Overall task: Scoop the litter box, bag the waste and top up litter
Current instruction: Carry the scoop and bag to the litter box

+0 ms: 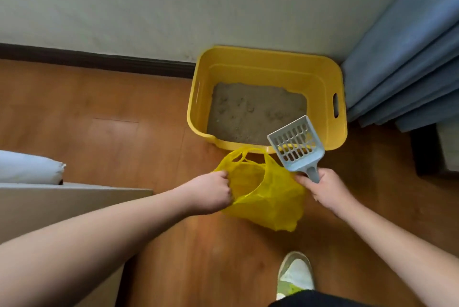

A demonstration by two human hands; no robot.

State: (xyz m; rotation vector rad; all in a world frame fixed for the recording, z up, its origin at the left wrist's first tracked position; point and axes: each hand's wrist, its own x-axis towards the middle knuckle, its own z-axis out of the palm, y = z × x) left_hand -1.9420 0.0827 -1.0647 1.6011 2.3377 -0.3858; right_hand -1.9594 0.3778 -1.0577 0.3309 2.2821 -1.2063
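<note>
A yellow litter box [325, 117] stands on the wood floor against the wall, with grey-brown clumpy litter [255, 112] covering its bottom. Just in front of it hangs a yellow plastic bag [268, 199], its mouth held open. My left hand [213, 192] grips the bag's left edge. My right hand [327, 189] grips the handle of a pale blue slotted scoop [295, 145] and also touches the bag's right edge. The scoop's head is over the box's near right rim and looks empty.
Blue curtains [407, 65] hang at the right beside the box. A dark piece of furniture [427, 152] sits below them. A beige box [62, 204] and a white sack [27, 167] are at the left. My shoe [295, 274] is on the floor near the bag.
</note>
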